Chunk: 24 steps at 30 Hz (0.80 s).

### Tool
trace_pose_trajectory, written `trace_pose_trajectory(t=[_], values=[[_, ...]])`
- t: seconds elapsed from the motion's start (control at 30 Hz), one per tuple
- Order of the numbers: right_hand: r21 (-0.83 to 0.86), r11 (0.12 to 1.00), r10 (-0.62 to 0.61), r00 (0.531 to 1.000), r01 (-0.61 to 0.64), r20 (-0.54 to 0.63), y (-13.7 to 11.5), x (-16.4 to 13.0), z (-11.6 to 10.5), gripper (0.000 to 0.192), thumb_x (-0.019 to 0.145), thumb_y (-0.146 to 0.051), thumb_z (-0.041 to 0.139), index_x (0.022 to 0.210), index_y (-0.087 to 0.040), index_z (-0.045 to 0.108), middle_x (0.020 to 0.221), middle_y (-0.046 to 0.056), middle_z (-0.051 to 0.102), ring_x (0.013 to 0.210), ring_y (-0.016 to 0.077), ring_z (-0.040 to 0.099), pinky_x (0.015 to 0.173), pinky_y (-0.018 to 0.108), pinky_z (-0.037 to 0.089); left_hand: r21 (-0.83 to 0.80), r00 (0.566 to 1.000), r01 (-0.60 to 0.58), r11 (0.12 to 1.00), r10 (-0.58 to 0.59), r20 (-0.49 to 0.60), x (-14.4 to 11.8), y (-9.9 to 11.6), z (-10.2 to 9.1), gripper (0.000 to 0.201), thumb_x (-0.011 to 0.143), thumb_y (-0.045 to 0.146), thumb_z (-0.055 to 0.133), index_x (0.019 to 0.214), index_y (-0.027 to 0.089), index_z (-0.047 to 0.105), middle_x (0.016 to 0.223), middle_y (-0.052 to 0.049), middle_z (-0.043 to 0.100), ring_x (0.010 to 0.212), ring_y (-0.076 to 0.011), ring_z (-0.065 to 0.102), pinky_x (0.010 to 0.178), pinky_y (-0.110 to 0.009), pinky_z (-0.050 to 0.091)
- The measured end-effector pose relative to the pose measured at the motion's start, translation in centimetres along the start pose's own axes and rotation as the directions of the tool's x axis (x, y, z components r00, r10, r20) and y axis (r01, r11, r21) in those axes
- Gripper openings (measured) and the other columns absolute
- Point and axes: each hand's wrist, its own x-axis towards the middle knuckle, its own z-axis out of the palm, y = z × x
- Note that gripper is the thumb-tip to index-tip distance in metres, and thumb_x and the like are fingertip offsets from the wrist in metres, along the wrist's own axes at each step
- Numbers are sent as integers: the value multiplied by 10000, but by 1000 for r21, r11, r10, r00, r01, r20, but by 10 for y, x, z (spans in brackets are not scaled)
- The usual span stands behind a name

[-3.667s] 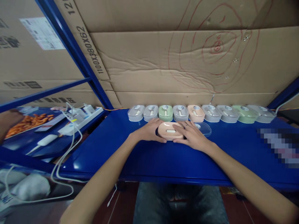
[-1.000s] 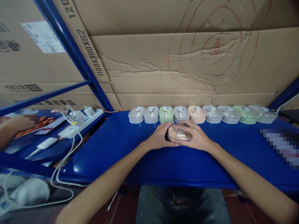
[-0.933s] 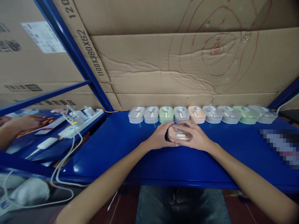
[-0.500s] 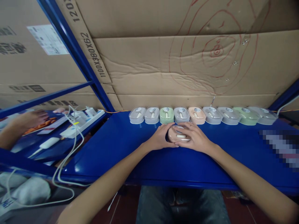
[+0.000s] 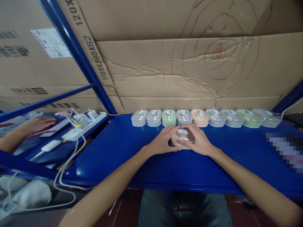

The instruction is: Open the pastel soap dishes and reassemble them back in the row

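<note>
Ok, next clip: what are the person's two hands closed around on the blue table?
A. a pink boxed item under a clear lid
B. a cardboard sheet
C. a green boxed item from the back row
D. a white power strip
A: the left hand and right hand cup the pink boxed item on the blue table, in front of the back row.

"1100X380X62" on cardboard box (image 5: 99,60) (upside-down)

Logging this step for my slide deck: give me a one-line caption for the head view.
Both hands, left hand and right hand, clasp a peach case on the blue table, before a row of lidded cases.
</note>
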Motion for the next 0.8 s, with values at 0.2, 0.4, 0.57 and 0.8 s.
trace_pose_trajectory(t=[0.2, 0.4, 0.57, 0.8], values=[[306, 909, 291, 957, -282, 17, 19, -2, 6, 480, 1079, -671, 473, 1268, -271, 660, 1336, 96, 745, 1288, 331, 687, 1164, 547, 498, 143, 999, 32, 989, -34, 7, -5, 9, -10, 930, 857, 606, 861, 1610, 270, 429, 1589, -133, 562, 1493, -371, 499, 1273, -564, 380], [481, 804, 377, 925, -350, 43, 33, -2, 14, 550, 1071, -730, 439, 1219, -279, 715, 1263, 75, 785, 1208, 309, 723, 1148, 505, 526, 398, 990, 140, 907, -140, -29, -44, 23, -22, 877, 881, 661, 802, 1560, 211, 479, 1454, -160, 649, 1369, -404, 599, 1193, -564, 449], [480, 811, 367, 930, -334, 28, 35, -1, 19, 589, 1058, -753, 450, 1204, -265, 745, 1236, 92, 791, 1153, 307, 736, 1120, 516, 542, 544, 923, 381, 748, -268, -278, -123, 21, -43, 736, 896, 631, 765, 1438, 194, 523, 1309, -173, 695, 1256, -425, 665, 1029, -539, 554], [464, 814, 383, 924, -349, 23, 35, -1, 20, 645, 1022, -809, 463, 1138, -262, 784, 1191, 96, 813, 1152, 324, 752, 1133, 543, 540, 525, 606, 790, 316, -536, -588, -198, -5, -89, 739, 873, 775, 611, 1265, 151, 549, 1201, -228, 717, 1082, -472, 747, 745, -477, 602]])
